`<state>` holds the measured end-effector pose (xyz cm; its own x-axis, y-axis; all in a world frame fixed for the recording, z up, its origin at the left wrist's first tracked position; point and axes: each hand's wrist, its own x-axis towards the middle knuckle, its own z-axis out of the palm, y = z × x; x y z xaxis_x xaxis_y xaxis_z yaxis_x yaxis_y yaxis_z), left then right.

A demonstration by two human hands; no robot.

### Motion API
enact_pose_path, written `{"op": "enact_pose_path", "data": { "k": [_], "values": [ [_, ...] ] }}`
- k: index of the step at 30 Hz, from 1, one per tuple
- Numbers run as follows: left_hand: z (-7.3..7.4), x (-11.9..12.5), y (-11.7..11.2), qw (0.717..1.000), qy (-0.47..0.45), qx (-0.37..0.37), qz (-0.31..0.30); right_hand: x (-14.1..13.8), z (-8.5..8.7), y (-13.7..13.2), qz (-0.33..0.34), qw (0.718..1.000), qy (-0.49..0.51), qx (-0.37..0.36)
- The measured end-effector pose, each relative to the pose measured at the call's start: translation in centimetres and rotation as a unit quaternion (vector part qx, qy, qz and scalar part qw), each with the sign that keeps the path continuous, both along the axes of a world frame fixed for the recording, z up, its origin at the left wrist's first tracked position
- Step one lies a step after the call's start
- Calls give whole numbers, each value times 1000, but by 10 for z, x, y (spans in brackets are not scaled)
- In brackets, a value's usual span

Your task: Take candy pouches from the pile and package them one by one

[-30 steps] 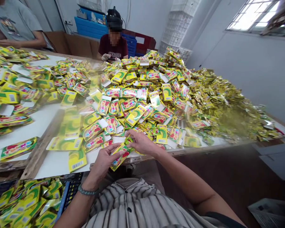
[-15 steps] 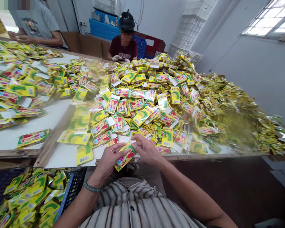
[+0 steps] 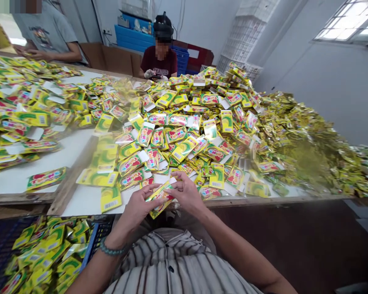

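Facing a wide white table (image 3: 78,149), I have a great heap of cartons (image 3: 180,134) in front of me, with a mound of small shiny sachets (image 3: 297,139) running off to its right. On the far side are a person in a dark red shirt (image 3: 150,57) and, farther left, one in grey (image 3: 50,36). At my near left, below the table edge, a blue crate (image 3: 90,249) holds more yellow cartons.

My left hand (image 3: 138,208) is closed around the lower part of one carton (image 3: 158,212), thumb across its printed front, just off the table's near edge. My right hand (image 3: 188,196) has its thumb and fingers drawn together at the upper right end of the same carton, where a pale flap (image 3: 173,180) shows. I take this step to be working that end, probably closing it; next calls for tucking the flap in squarely while the left hand steadies the box without crushing it.

My right fingers cover much of the carton's end, so whether anything is inside, I cannot tell. Blur clouds part of the sachets, the crate is cut off at bottom left, and what the far person grips is too small to name.
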<state>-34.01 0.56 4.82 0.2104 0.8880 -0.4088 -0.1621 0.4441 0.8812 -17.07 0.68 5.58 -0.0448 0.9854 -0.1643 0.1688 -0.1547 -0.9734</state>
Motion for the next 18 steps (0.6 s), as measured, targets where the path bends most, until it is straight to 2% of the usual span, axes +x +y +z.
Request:
{"op": "enact_pose_path", "data": {
  "k": [2, 6, 11, 15, 18],
  "values": [
    [-3, 4, -2, 1000, -17, -18, -4, 3, 3, 0, 32, 999, -25, 0],
    [-12, 9, -6, 997, -61, -39, 30, 7, 9, 1, 75, 995, -71, 4],
    [-15, 7, -4, 994, -88, -44, 47, 6, 9, 3, 76, 997, -26, 7],
    [-16, 10, -8, 995, -80, -48, 41, -1, 3, 0, 85, 992, -84, 41],
    [-17, 3, -6, 997, -51, -45, 29, -4, 3, -5, 131, 989, -54, 44]
  ]
}}
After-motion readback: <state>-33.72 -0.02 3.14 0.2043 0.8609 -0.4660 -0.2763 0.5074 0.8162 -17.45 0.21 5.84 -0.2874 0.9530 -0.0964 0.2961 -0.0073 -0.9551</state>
